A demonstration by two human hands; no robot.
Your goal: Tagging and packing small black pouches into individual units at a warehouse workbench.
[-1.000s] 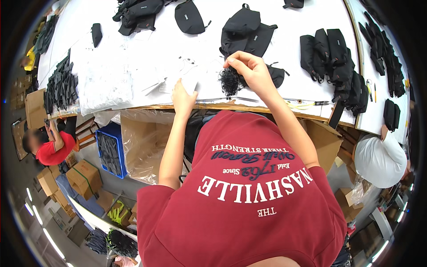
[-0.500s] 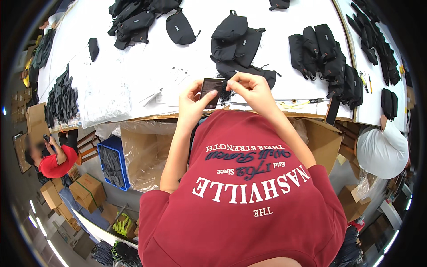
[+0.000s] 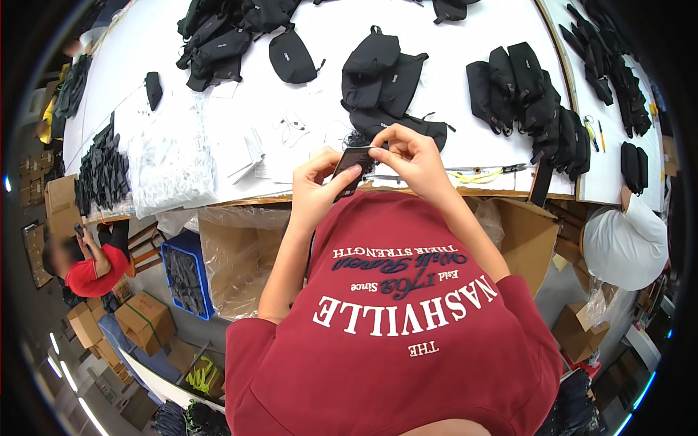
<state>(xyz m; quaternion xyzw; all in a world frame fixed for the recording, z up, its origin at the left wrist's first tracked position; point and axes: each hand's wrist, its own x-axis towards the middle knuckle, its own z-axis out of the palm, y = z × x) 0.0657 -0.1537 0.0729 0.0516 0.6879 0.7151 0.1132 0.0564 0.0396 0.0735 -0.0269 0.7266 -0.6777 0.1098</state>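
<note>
A black rectangular hang tag (image 3: 356,156) with small pale print is held over the table's near edge. My left hand (image 3: 314,185) grips it by the side, thumb flat on its face. At the tag's upper right corner, my right hand (image 3: 416,161) has its thumb and forefinger pinched together. Whatever thin thing lies between those fingertips is too small to make out. Just beyond the tag is a tangle of black cords (image 3: 355,139), partly covered by my hands. Black fabric pouches (image 3: 371,57) lie stacked past it.
More black pouches (image 3: 529,73) are piled at right, near yellow-handled snips (image 3: 476,176) and a dark phone-like slab (image 3: 540,183). At left lie clear plastic bags (image 3: 171,160) and loose cords (image 3: 292,125). Open cartons (image 3: 520,232) stand below the table edge. Other people (image 3: 625,243) sit nearby.
The hang tag has tilted, so its face shows more narrowly. My right fingertips have come onto its upper corner. The view has shifted slightly.
</note>
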